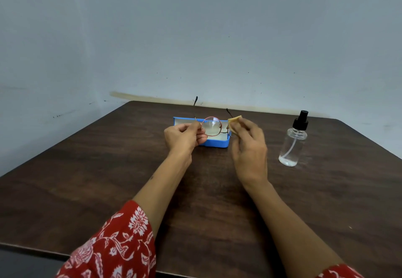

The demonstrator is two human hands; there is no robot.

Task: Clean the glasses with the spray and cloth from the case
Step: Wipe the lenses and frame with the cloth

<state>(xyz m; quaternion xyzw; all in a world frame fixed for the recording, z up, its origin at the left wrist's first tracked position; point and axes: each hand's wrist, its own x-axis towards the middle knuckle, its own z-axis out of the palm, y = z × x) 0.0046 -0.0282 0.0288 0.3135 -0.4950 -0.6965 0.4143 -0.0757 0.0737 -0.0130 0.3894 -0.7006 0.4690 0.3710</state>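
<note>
Head view: glasses (210,126) between both hands.

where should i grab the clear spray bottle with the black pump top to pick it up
Take the clear plastic spray bottle around its round body, below the black pump, coming from its left with the right hand, which is nearest. It stands upright and alone on the dark wooden table, so its sides are free; the narrow pump looks a poorer hold.

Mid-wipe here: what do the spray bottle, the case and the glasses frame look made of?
Spray bottle: clear glossy plastic, probably; dip tube shows through, black pump top. Case: blue, likely hard plastic with a pale lining. Glasses: thin reddish metal-looking wire rim, dark temple tips.
</note>
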